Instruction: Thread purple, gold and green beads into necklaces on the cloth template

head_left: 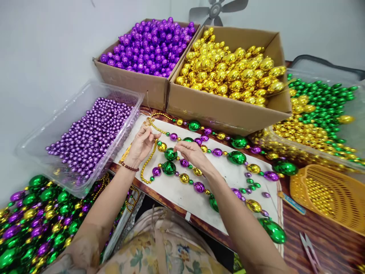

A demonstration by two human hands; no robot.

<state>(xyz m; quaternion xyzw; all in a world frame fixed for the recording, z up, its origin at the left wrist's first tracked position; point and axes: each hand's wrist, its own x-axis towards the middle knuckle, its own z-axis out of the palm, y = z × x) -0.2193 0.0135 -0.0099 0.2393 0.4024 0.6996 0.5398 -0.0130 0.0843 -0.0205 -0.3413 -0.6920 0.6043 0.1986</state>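
My left hand (144,142), with a brown bead bracelet at the wrist, is closed in a pinch on the thin string (156,141) at one end of a bead strand. Small green, gold (162,147) and large green beads (171,154) run from there towards my right hand (190,151). That hand's fingers are pressed together just above the large green bead; what lies between the fingertips is hidden. A loop of small gold beads (145,169) hangs below my left hand. More purple, gold and green strands lie on the white cloth (176,196) around both hands.
Boxes of purple balls (134,82) and gold beads (222,110) stand behind. Clear tubs hold purple beads (71,186) at left, green and gold ones (319,161) at right. An orange basket (348,198), scissors (309,249) and a blue-handled cutter (293,203) sit at right. Finished-looking strands (37,220) heap at lower left.
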